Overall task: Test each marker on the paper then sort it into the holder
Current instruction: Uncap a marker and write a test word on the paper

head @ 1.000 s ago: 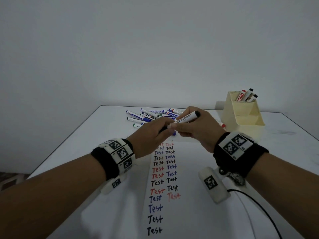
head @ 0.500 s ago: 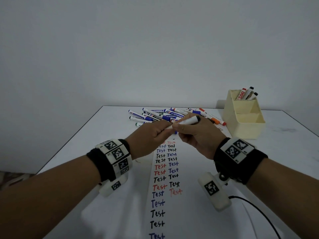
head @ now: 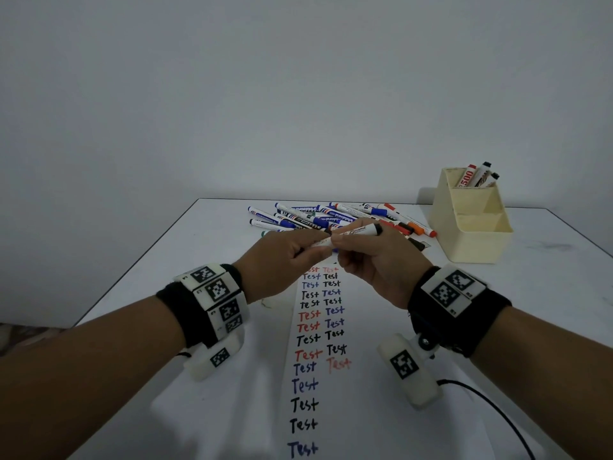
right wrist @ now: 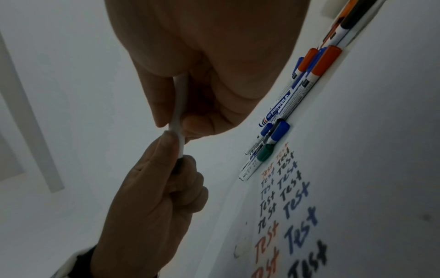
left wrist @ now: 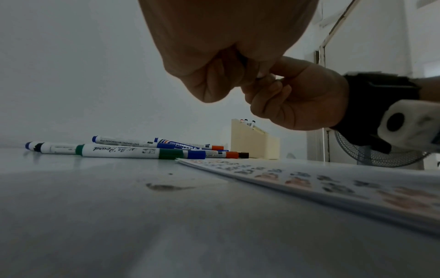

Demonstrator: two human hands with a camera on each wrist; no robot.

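Observation:
A white marker (head: 356, 232) with a black end is held level above the top of the paper (head: 318, 360) by both hands. My left hand (head: 311, 254) grips its near end, where the right wrist view shows a dark cap (right wrist: 176, 165) inside the curled fingers of that left hand (right wrist: 154, 188). My right hand (head: 340, 244) pinches the white barrel (right wrist: 178, 105). Whether the cap is seated or parting, I cannot tell. The cream holder (head: 471, 227) stands at the back right with three markers (head: 474, 175) in its rear compartment.
A pile of loose markers (head: 331, 217) lies just behind the hands, blue, green, orange and black capped. The paper carries two columns of "Test" in black, blue and red. A cable (head: 491, 410) trails from my right wrist. A fan (left wrist: 381, 156) stands beyond the table.
Both hands keep hold of the same marker and have stayed together, sinking slightly toward the paper. The pile behind them shows more.

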